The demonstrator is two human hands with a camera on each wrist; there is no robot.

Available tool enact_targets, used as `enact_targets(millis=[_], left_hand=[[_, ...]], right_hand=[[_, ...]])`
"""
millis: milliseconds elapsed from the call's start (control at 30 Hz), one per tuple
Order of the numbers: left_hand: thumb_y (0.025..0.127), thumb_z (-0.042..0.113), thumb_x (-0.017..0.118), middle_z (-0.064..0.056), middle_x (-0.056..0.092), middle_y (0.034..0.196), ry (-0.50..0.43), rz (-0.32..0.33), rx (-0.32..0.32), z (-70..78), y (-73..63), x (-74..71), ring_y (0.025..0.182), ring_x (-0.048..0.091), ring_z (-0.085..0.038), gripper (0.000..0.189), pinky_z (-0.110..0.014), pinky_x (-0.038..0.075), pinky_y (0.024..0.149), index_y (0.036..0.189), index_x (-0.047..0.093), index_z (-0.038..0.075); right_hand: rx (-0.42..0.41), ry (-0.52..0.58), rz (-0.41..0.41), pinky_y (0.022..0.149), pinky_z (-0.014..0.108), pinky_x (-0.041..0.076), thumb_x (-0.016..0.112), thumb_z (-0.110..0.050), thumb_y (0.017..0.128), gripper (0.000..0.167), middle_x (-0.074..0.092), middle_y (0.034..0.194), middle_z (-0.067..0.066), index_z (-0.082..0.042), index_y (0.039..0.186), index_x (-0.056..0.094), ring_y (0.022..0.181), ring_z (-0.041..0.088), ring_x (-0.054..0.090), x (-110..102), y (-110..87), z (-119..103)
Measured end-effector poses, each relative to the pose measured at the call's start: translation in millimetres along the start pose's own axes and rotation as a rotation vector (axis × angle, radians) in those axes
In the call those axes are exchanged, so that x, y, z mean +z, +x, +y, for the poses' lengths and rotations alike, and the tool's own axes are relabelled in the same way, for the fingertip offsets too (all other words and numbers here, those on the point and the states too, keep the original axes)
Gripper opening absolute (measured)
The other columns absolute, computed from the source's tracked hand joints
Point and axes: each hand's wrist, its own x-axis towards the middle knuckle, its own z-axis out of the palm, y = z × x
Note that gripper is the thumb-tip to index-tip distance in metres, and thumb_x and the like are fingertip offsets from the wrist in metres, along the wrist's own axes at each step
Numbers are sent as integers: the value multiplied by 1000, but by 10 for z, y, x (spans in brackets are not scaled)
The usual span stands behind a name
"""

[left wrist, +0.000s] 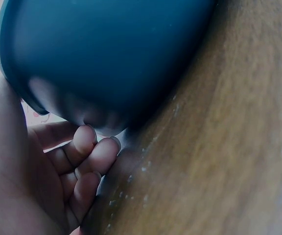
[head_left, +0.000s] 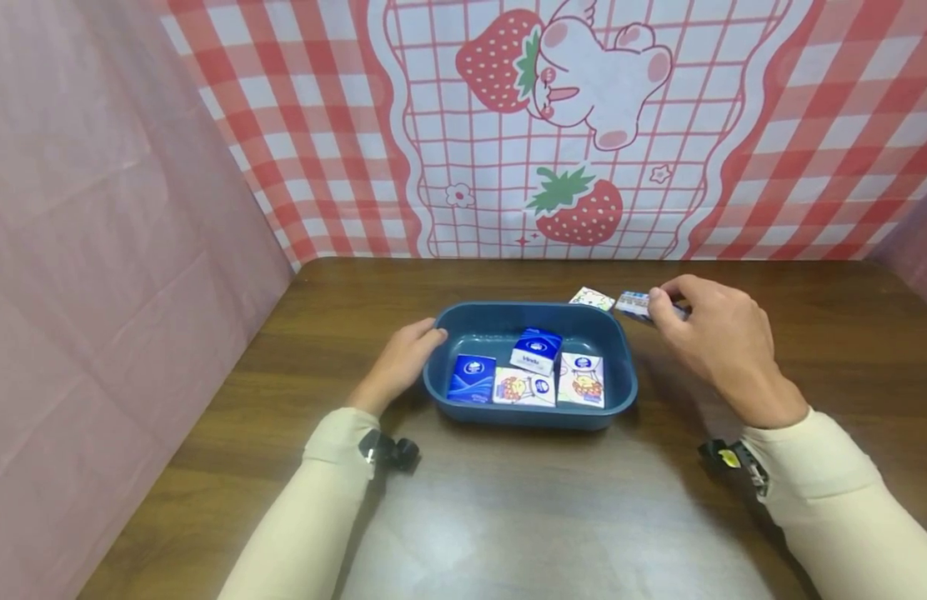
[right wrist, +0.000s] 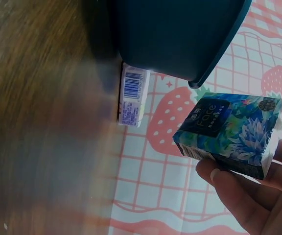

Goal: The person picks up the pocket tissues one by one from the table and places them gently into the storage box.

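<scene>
A dark blue plastic basin (head_left: 523, 416) stands on the table. My left hand (head_left: 399, 362) holds its left end, thumb at the rim and bent fingers (left wrist: 99, 154) against the outer wall. Beyond the basin's right back corner, my right hand (head_left: 722, 342) pinches a blue-green floral tissue packet (right wrist: 234, 134) by its edges, above the table. Inside the basin lie a blue tissue packet (head_left: 472, 377) at left, a white cartoon-printed packet (head_left: 522, 388) in the middle with another blue packet (head_left: 537, 350) leaning over it, and a second white packet (head_left: 583, 380) at right.
Another white packet (head_left: 593, 297) lies behind the basin's back right corner, partly hidden by the rim; its barcode side (right wrist: 133, 95) shows in the right wrist view. A red checked strawberry cloth (head_left: 583, 208) hangs at the wooden table's (head_left: 463, 517) back edge. Pink cloth (head_left: 118, 208) hangs at left.
</scene>
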Motion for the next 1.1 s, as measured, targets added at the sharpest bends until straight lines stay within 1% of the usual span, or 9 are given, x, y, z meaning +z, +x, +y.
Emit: enact_targets(millis=[300,433,633,867,1100], left_hand=[[102,38,47,-10,66,123,-3,10,16,6,2,-6,118,59,-28,46,-52,44,104,132,62,7],[103,37,47,-9,67,122,-9,6,10,-14,2,-2,117,60,-27,45,-52,44,104,132,62,7],[103,37,48,-10,67,119,-10,13,19,-39,2,5,114,60,-27,43,-51,45,103,130,63,7],[103,38,48,-9,67,121,-9,10,17,-15,8,9,116,60,-27,44,-52,45,104,131,63,7],[103,38,47,-9,67,118,-7,9,19,3,12,12,113,61,-27,43,-52,46,102,129,64,7]], right_hand=[[-24,7,3,61,52,47,58,-32,96,34,72,90,18,-2,104,73,74,34,63,-10,0,-61],[-38,12,1,60,51,48,59,-31,96,32,72,89,17,-3,102,73,72,32,63,6,-23,-104],[-65,19,9,59,50,50,60,-30,96,31,73,89,16,-3,101,73,70,30,63,14,-30,-143],[-71,13,16,58,48,48,60,-30,96,30,72,88,14,-4,101,74,70,29,62,1,-36,-152],[-85,12,22,58,45,48,61,-30,95,30,72,87,14,-4,101,74,68,28,61,-2,-35,-167]])
